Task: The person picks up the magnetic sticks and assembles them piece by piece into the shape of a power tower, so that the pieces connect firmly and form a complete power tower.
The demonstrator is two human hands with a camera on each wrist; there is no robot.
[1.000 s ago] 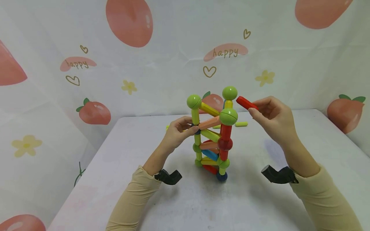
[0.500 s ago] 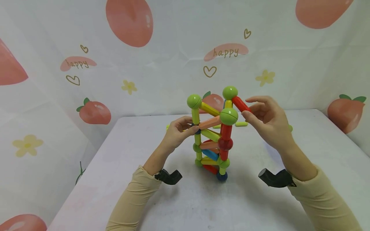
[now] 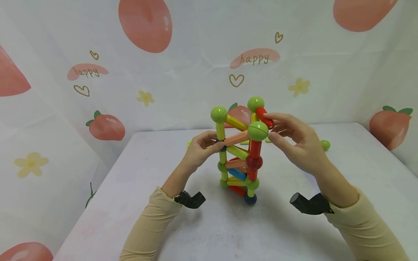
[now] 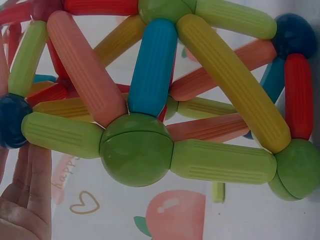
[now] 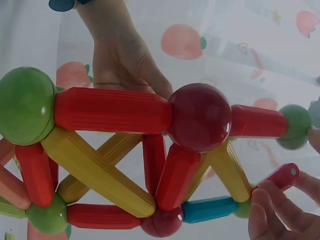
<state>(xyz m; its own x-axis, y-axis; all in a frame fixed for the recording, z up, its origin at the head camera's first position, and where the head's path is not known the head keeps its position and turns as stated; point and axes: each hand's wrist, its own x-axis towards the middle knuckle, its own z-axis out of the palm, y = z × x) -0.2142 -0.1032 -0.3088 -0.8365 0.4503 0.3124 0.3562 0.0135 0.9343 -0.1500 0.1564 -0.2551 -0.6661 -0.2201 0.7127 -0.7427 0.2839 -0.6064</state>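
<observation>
A tower of magnetic rods and balls [image 3: 236, 150] stands upright on the white table. My left hand [image 3: 202, 148] grips its left side at a dark blue ball [image 4: 12, 121]. My right hand [image 3: 295, 143] is at the top right, its fingers on a red magnetic rod [image 3: 265, 117]. The rod's far end meets the rear top green ball [image 3: 255, 104]. Its near end hangs just behind the front top green ball [image 3: 258, 131], and I cannot tell if they touch. In the right wrist view, fingers [image 5: 275, 210] curl about that rod [image 5: 284, 176].
A loose green ball [image 3: 325, 145] lies at the table's back right. Light green rods [image 3: 245, 143] lie behind the tower, partly hidden. The white table [image 3: 156, 163] meets a fruit-patterned cloth backdrop [image 3: 183, 72]. Both wrists carry black mounts [image 3: 310, 203].
My right hand has moved left with the red rod. The rod came against the rear top green ball, then swung down toward the front one. My left hand has stayed put.
</observation>
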